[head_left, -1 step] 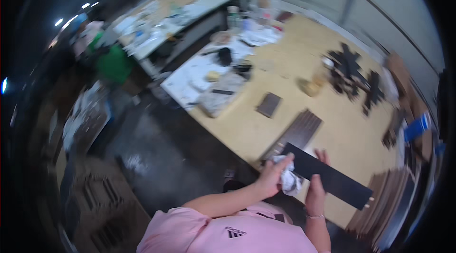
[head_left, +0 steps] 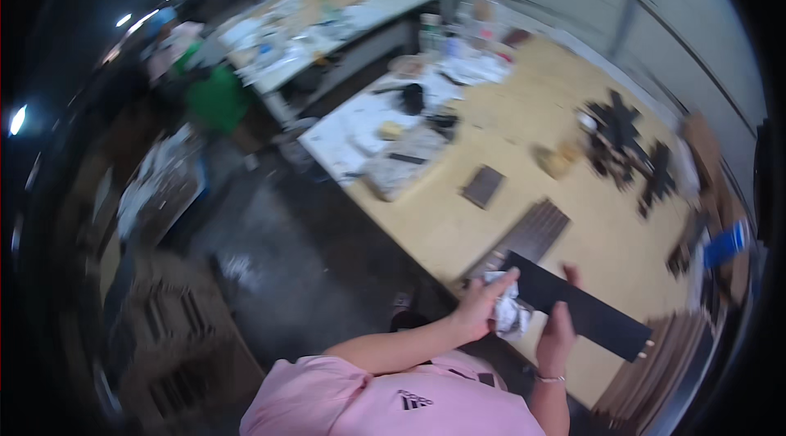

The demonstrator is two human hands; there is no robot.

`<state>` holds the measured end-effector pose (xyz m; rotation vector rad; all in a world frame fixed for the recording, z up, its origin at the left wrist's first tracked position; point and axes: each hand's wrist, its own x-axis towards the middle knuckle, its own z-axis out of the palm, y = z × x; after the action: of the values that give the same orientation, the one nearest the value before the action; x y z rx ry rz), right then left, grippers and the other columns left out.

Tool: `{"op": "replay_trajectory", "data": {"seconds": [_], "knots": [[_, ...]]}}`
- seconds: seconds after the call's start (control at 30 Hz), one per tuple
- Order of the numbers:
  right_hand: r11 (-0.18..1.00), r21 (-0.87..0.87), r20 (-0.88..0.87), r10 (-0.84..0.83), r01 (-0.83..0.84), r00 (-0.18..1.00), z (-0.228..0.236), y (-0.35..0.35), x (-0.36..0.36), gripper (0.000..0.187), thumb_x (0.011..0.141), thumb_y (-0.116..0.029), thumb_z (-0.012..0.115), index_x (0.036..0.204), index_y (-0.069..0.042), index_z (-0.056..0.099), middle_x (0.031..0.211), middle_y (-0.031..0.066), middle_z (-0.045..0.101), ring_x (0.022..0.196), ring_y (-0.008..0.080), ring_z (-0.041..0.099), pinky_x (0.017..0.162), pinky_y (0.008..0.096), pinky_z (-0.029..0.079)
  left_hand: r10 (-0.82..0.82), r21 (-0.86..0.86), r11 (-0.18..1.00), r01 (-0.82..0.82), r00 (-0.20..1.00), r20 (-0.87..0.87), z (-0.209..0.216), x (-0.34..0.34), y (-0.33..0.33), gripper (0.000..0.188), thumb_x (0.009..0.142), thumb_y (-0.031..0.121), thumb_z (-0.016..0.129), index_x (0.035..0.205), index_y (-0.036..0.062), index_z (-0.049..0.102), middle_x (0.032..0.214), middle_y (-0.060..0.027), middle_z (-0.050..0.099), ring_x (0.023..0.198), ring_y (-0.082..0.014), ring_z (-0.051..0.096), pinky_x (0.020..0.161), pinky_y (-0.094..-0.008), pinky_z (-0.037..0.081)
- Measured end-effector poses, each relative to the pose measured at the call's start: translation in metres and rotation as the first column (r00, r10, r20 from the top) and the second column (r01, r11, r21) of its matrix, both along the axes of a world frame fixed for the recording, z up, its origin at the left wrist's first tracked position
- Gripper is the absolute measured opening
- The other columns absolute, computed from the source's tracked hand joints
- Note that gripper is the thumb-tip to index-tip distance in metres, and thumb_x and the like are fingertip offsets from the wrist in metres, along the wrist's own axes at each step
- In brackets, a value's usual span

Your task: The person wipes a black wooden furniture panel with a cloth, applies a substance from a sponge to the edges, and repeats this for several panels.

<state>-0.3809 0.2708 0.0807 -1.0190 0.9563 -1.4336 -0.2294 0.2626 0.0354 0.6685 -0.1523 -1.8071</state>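
A long, flat black board (head_left: 585, 309) with short pale pegs at its ends is held above the near edge of the table, slanting down to the right. My right hand (head_left: 557, 331) grips it near the middle, the thumb on the near edge and fingertips showing past the far edge. My left hand (head_left: 481, 305) is closed on a crumpled white cloth (head_left: 511, 317), pressed against the board's left end. Beneath that end lies a row of dark brown strips (head_left: 532, 233) on the table (head_left: 524, 108).
A small brown block (head_left: 483, 186) lies mid-table. Dark offcuts (head_left: 618, 137) are heaped by a blurred amber jar (head_left: 557, 159). Brown boards (head_left: 655, 358) stand stacked at the near right. A speckled slab (head_left: 403, 164) sits at the left edge. Cartons (head_left: 184, 329) stand lower left.
The whole scene has shifted slightly to the right in the picture as the view turned. Both hands keep their grip on the board and the cloth.
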Motion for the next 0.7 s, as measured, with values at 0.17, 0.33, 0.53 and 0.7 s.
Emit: {"op": "replay_trajectory", "data": {"seconds": [0.17, 0.33, 0.53, 0.7], "knots": [[0.992, -0.105, 0.263, 0.095, -0.07, 0.96, 0.006, -0.041, -0.035, 0.073, 0.077, -0.017, 0.057, 0.143, 0.005, 0.033, 0.136, 0.0226, 0.05, 0.129, 0.0351, 0.045, 0.113, 0.0447, 0.032, 0.217, -0.209, 0.972, -0.104, 0.738, 0.639, -0.006, 0.039, -0.048, 0.028, 0.095, 0.027, 0.063, 0.107, 0.0021, 0.065, 0.09, -0.0061, 0.07, 0.072, -0.0146, 0.066, 0.062, -0.0266, 0.053], [0.957, -0.081, 0.261, 0.289, -0.278, 0.921, -0.008, -0.076, -0.041, 0.07, 0.071, -0.016, 0.059, 0.135, 0.005, 0.039, 0.113, 0.0183, 0.058, 0.115, 0.0317, 0.053, 0.108, 0.0446, 0.039, 0.528, -0.523, 0.844, 0.117, -0.019, 0.849, -0.004, 0.055, -0.049, 0.045, 0.09, 0.031, 0.067, 0.121, 0.0004, 0.059, 0.109, -0.0188, 0.065, 0.101, -0.0283, 0.064, 0.087, -0.0405, 0.048], [0.846, 0.034, 0.282, 0.502, -0.532, 0.817, -0.001, -0.098, 0.02, 0.063, 0.077, -0.017, 0.059, 0.133, 0.003, 0.041, 0.108, 0.0157, 0.059, 0.103, 0.0277, 0.055, 0.1, 0.0419, 0.045, 0.141, -0.396, 0.894, 0.209, 0.709, 0.691, 0.017, 0.044, 0.017, 0.037, 0.099, 0.035, 0.056, 0.099, -0.0018, 0.057, 0.074, -0.0034, 0.057, 0.057, -0.0077, 0.057, 0.048, -0.025, 0.046], [0.799, 0.075, 0.292, 0.554, -0.596, 0.779, 0.013, -0.06, 0.091, 0.061, 0.087, -0.024, 0.058, 0.141, -0.004, 0.035, 0.104, 0.0127, 0.057, 0.094, 0.0226, 0.056, 0.09, 0.037, 0.047, 0.187, -0.271, 0.96, -0.071, 0.884, 0.429, 0.017, 0.049, 0.028, 0.03, 0.1, 0.031, 0.055, 0.101, 0.0015, 0.057, 0.072, 0.0021, 0.052, 0.054, -0.0051, 0.052, 0.047, -0.0213, 0.043]]}}
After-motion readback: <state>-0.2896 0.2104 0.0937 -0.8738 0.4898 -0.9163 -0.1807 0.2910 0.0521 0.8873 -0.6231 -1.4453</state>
